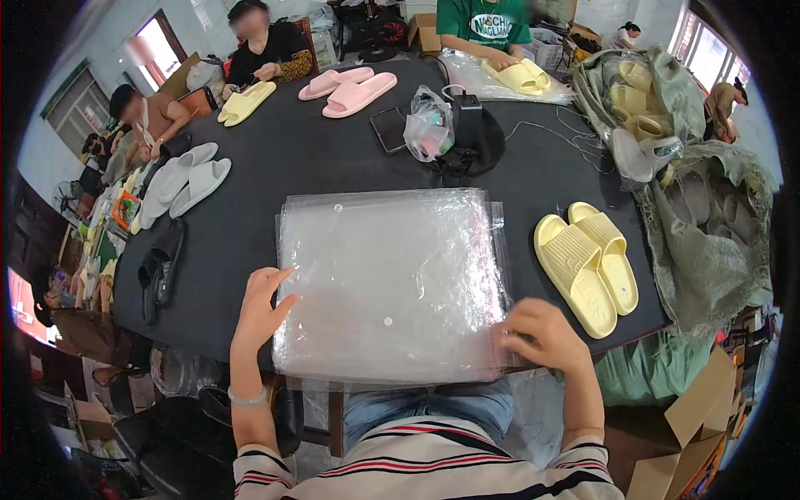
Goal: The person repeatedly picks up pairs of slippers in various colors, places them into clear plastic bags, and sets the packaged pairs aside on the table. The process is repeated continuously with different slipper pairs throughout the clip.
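Note:
A stack of clear plastic bags [375, 275] lies flat on the black table in front of me. My left hand [263, 310] rests at the stack's left edge, thumb and forefinger spread apart. At the lower right edge of the stack, the curled fingers of my right hand [540, 333] pinch a bag's edge; they are slightly blurred. Just right of the stack sits a pair of yellow slippers [586, 268], soles down, side by side.
Grey slippers [187, 183] and black slippers [162, 271] lie at the left, pink slippers [348, 90] farther back. A phone [388, 131] and a black bag [471, 142] lie mid-table. Woven sacks [704, 242] of slippers flank the right edge. A co-worker's hands [502, 60] touch a yellow slipper.

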The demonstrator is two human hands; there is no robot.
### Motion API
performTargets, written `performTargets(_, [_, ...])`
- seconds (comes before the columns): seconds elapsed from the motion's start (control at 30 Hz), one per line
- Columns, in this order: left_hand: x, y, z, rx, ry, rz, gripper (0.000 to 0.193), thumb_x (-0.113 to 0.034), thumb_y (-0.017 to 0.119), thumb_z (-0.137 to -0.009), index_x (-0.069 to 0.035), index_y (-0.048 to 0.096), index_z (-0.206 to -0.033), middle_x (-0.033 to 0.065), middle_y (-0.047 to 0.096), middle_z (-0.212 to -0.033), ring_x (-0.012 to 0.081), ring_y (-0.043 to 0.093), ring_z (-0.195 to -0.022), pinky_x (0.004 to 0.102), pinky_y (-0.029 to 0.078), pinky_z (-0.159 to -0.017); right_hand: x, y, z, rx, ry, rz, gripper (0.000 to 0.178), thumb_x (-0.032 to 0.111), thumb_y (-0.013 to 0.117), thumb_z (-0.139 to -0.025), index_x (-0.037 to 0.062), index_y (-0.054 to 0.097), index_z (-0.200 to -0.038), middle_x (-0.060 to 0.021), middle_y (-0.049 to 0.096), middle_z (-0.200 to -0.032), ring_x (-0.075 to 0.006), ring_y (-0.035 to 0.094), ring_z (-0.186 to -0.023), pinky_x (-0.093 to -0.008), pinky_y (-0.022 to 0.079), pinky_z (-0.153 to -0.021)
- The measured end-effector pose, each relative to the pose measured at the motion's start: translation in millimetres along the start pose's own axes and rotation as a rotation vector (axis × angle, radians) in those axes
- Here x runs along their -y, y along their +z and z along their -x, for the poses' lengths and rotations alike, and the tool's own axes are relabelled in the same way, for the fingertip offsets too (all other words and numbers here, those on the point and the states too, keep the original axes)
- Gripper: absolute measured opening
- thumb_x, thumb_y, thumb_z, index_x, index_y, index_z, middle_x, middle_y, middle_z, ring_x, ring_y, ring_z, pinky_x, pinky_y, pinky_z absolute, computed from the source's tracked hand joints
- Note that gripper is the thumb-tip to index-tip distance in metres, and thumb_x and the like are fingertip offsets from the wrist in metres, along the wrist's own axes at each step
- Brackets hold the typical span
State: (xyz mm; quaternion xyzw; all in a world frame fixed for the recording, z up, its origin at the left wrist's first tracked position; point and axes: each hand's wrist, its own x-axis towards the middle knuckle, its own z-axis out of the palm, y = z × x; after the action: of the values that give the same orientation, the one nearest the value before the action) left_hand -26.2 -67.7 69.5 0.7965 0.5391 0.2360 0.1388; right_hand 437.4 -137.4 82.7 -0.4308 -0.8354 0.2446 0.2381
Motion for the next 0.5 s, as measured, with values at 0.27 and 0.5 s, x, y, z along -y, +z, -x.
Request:
performTargets(0.27, [-34,54,7,0.271,0.195,-0.323,0.067,-0.044,0.057,-0.092,-0.004,0.04,-0.143,0.0232,0.035,-0.149,0.0396,0.026,-0.142,0.0523,0.018,-0.116,3,49,-81,0.014,-0.177,0.433,0.064,0.05,0.058,-0.088,0.0171,0.045,-0.142,-0.0183,0.038,-0.148,-0.0366,0.034,-0.138,-0.0525,0.029,-0.11])
performTargets(0.5, [-14,63,27,0.294,0.087,-0.313,0.096,-0.066,0.061,-0.079,-0.004,0.035,-0.147,0.0249,0.027,-0.153,0.0416,0.021,-0.143,0.0537,0.011,-0.117,-33,76,-47,0.077,-0.035,0.5,0.073,0.062,0.05,-0.089,0.0171,0.041,-0.145,-0.0203,0.032,-0.152,-0.039,0.026,-0.143,-0.0573,0.019,-0.114])
